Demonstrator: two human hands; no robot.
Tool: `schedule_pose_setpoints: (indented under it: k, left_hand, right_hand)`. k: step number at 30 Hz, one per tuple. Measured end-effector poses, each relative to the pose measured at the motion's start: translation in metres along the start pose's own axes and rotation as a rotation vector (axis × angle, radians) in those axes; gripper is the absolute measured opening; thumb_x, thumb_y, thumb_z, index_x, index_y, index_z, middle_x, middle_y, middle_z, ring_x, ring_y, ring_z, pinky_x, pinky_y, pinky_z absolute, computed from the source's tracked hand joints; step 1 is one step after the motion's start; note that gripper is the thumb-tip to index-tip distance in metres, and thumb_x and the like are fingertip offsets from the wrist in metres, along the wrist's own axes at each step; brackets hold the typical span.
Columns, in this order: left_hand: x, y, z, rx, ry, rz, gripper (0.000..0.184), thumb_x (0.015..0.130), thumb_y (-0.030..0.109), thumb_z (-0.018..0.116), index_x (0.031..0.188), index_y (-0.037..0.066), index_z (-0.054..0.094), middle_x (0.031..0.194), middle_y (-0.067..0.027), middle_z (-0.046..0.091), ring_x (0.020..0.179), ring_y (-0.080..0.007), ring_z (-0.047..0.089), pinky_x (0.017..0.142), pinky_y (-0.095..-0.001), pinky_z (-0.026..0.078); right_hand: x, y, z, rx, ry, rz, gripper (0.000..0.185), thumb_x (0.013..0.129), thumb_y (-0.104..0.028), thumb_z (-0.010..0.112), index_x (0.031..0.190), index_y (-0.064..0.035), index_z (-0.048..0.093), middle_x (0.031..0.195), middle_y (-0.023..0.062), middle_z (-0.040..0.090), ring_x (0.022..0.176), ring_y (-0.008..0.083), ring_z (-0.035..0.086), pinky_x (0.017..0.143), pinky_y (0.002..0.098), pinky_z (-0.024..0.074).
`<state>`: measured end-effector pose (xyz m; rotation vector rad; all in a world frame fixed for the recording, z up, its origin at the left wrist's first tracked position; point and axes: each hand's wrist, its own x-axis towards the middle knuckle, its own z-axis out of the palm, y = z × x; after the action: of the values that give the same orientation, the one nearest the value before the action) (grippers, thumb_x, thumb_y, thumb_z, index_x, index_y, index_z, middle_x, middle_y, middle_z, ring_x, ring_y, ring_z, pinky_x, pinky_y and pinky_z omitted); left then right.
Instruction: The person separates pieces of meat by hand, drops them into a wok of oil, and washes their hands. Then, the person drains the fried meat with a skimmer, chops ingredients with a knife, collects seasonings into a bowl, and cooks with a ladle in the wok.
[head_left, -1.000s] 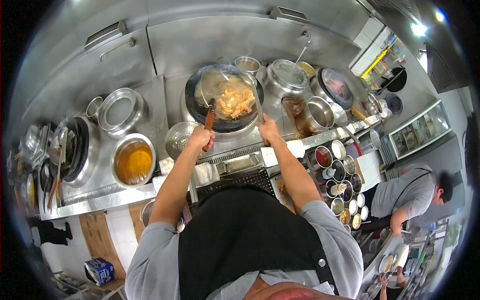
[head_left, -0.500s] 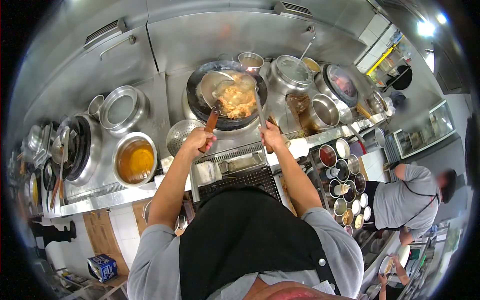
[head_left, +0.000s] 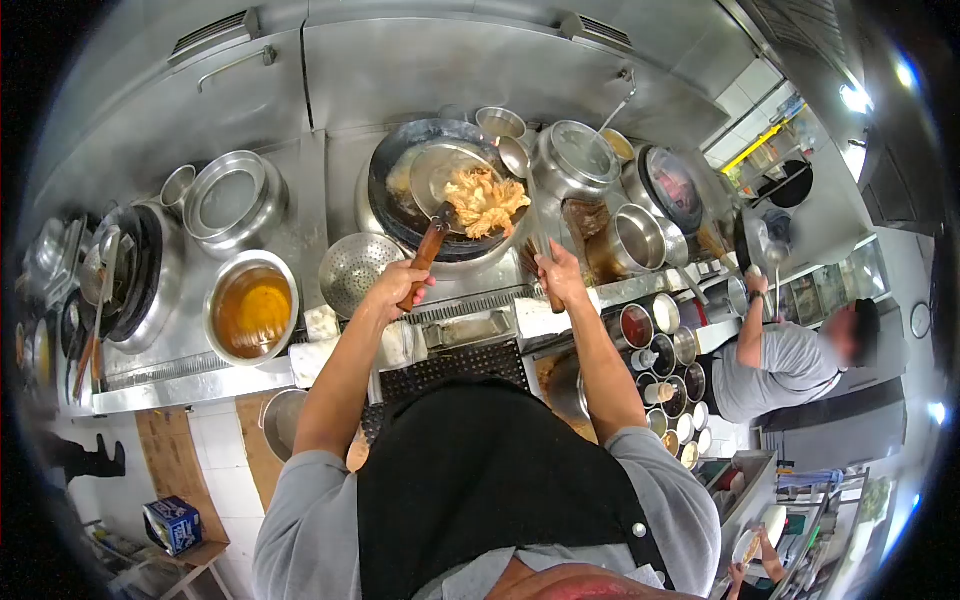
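Observation:
My left hand (head_left: 399, 286) is closed round the brown wooden handle (head_left: 430, 252) of a round metal strainer (head_left: 432, 170). The strainer lies in or just over a black wok (head_left: 384, 205), and golden fried food (head_left: 484, 201) rests at its right side. My right hand (head_left: 560, 273) grips the lower handle of a metal ladle, whose round bowl (head_left: 513, 157) is at the wok's upper right edge, beside the food. A perforated skimmer (head_left: 352, 275) sits on the counter just left of my left hand.
A pot of orange oil (head_left: 250, 307) stands at left. Lidded pots (head_left: 580, 156) and an open pot (head_left: 637, 238) are right of the wok. Sauce containers (head_left: 664, 314) line the right side. A co-worker (head_left: 775, 365) there holds a dark pan (head_left: 748, 240).
The fried food has shifted right and looks raised. The ladle bowl now shows at the wok's upper right. My right hand moved slightly right. The co-worker has turned towards the stove with a pan.

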<state>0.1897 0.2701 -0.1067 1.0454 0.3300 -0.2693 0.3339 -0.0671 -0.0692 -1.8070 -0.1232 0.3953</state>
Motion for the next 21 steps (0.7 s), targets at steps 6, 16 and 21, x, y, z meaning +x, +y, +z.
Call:
schedule_pose_setpoints:
  k: [6, 16, 21]
  left_hand:
    - [-0.004, -0.009, -0.004, -0.048, 0.012, 0.022, 0.018, 0.097, 0.006, 0.059, 0.113, -0.001, 0.056, 0.084, -0.0087, 0.064, 0.052, -0.0113, 0.052, 0.042, -0.0272, 0.044]
    - [-0.021, 0.02, -0.014, 0.241, 0.08, 0.014, 0.009, 0.096, 0.005, 0.058, 0.101, 0.0, 0.055, 0.08, -0.0082, 0.063, 0.051, -0.0118, 0.052, 0.041, -0.0294, 0.044]
    - [-0.027, 0.031, 0.001, 0.255, 0.111, 0.001, 0.009, 0.096, 0.006, 0.058, 0.102, -0.001, 0.055, 0.079, -0.0086, 0.062, 0.052, -0.0132, 0.054, 0.043, -0.0296, 0.046]
  right_hand:
    - [-0.016, -0.005, -0.008, 0.115, 0.049, -0.004, 0.071, 0.096, -0.011, 0.066, 0.158, -0.0038, 0.034, 0.066, 0.0015, 0.055, 0.049, 0.0129, 0.051, 0.044, 0.03, 0.0432]
    - [-0.025, 0.014, 0.012, -0.175, 0.096, -0.028, 0.068, 0.094, -0.016, 0.064, 0.153, 0.005, 0.038, 0.069, 0.0043, 0.059, 0.053, 0.013, 0.054, 0.05, 0.0308, 0.0461]
    - [-0.044, 0.027, 0.057, 0.032, 0.059, 0.027, 0.037, 0.098, -0.013, 0.06, 0.135, -0.0066, 0.055, 0.067, 0.0016, 0.053, 0.045, 0.0126, 0.05, 0.04, 0.0305, 0.0422]
